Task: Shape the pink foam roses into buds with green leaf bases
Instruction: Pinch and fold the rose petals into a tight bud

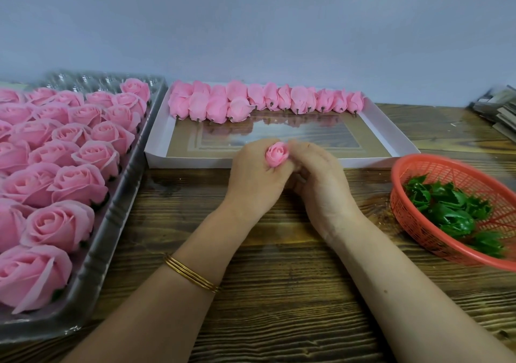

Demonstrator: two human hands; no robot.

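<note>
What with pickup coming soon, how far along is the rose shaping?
Done: well over a dozen closed buds lie along the white box's far edge. In hand: left hand and right hand both hold one rose. Left: the plastic tray is nearly full of open roses, and green leaf bases sit in the orange basket, none visible on the boxed buds.

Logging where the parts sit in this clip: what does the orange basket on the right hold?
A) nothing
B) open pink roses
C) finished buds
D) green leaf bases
D: green leaf bases lie piled in the orange basket; the open roses fill the clear tray at left, and the buds lie in the white box.
</note>
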